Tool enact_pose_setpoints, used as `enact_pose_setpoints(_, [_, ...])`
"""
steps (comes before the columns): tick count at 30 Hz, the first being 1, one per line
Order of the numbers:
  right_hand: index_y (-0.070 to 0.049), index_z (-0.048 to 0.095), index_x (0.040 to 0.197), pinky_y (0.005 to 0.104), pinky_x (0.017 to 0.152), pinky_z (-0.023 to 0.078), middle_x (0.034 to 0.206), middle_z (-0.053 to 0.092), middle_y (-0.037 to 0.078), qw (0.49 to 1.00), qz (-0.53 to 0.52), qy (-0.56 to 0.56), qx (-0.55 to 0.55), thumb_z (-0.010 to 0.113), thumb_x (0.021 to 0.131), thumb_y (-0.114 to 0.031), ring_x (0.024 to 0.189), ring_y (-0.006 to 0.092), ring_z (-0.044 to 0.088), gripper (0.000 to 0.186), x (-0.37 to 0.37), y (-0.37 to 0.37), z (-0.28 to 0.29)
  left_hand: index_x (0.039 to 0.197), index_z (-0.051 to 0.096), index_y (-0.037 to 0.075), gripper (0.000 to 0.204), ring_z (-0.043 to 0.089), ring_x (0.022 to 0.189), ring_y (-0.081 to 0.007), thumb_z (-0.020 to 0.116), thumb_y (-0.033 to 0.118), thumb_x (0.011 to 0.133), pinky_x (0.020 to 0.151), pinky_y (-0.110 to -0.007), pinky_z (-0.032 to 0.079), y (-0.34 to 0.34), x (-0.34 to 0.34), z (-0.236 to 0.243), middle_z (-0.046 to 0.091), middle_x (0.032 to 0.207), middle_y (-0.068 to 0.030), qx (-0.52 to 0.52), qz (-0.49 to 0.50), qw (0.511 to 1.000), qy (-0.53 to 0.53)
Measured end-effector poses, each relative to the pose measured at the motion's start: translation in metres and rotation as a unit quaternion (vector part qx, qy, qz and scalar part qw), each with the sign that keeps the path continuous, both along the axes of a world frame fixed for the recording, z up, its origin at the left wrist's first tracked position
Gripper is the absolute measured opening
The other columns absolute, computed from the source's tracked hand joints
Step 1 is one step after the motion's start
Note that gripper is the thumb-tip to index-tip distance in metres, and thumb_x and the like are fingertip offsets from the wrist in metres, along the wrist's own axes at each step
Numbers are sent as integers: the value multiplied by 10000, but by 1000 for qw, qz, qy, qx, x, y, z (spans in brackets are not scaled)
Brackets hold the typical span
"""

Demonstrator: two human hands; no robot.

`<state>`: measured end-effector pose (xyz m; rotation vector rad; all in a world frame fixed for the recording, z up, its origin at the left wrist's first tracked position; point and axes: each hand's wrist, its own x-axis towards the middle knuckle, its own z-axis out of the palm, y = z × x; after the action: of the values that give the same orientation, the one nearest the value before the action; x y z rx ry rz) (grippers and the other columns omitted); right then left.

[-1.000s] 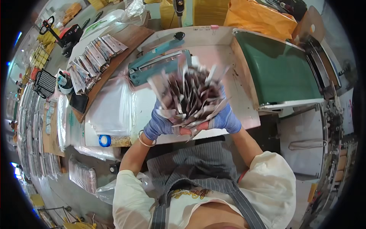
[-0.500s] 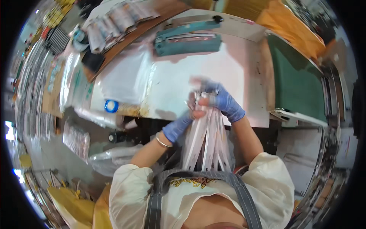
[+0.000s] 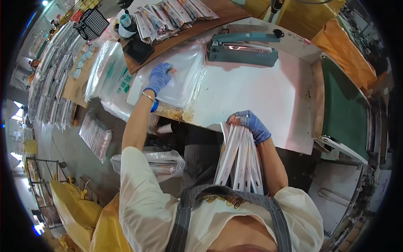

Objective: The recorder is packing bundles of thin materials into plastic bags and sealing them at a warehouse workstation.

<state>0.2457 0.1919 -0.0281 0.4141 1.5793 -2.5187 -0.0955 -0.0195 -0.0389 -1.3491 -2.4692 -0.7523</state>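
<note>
My right hand, in a blue fingerless glove, is closed round the top ends of several long slim white packets. They hang fanned out below it, beyond the table's front edge, toward my apron. My left hand, gloved the same way, is over a stack of clear plastic bags at the table's left side. Its fingers are curled together at the top bag; whether they pinch the film I cannot make out. A blue tape roll shows partly behind my left wrist.
A teal heat sealer stands at the back of the white table. On a brown board lie several filled packets and a black tray. A raised wooden edge bounds the right side. Wrapped bundles lie on the floor at left.
My left hand has left the packets and moved up and left to the clear bags. My right hand keeps the packets, now lower in the picture. The view has shifted, bringing the table rightward.
</note>
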Motion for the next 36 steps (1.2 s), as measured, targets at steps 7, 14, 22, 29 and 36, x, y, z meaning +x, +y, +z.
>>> enact_pose_setpoints(7, [17, 658, 816, 247, 689, 453, 727, 632, 71, 999, 27, -7, 46, 638, 744, -205, 685, 121, 574, 235, -25, -17, 3, 809, 579, 31, 147, 491, 571, -184, 582, 178, 808, 586, -304, 434, 53, 198, 12, 538, 635, -104, 13, -152, 946, -287])
enact_pose_setpoints(14, [12, 666, 780, 243, 632, 463, 701, 642, 76, 999, 13, -48, 4, 641, 716, -130, 630, 121, 581, 158, -22, -13, 0, 657, 519, 12, 311, 433, 490, -143, 560, 251, 852, 490, -336, 372, 2, 168, 21, 471, 520, -100, 117, 74, 957, -256])
enact_pose_setpoints(22, [10, 660, 787, 246, 647, 459, 702, 626, 64, 996, -47, -28, 77, 610, 734, -193, 643, 125, 572, 216, 15, -1, 0, 1184, 451, 61, 489, 567, 822, -271, 619, 183, 741, 730, -359, 462, -16, 204, -42, 535, 1075, -126, 43, -12, 987, -157])
enact_pose_setpoints(29, [8, 658, 812, 231, 706, 433, 743, 613, 50, 980, -11, -6, 197, 557, 757, -198, 715, 109, 551, 236, 15, -10, 28, 1372, 207, 60, 695, 589, 524, -212, 474, 32, 731, 459, -325, 479, 24, 268, 33, 267, 1412, -115, -239, -103, 965, 12])
enact_pose_setpoints(36, [-24, 365, 1307, 238, 775, 431, 1015, 567, 57, 989, -21, 112, 96, 634, 798, -228, 835, 117, 512, 610, -23, -37, -8, 1295, 365, 60, 584, 603, 583, -228, 495, -23, 731, 512, -291, 502, -31, 302, 18, 353, 1362, -140, 19, -48, 999, -14])
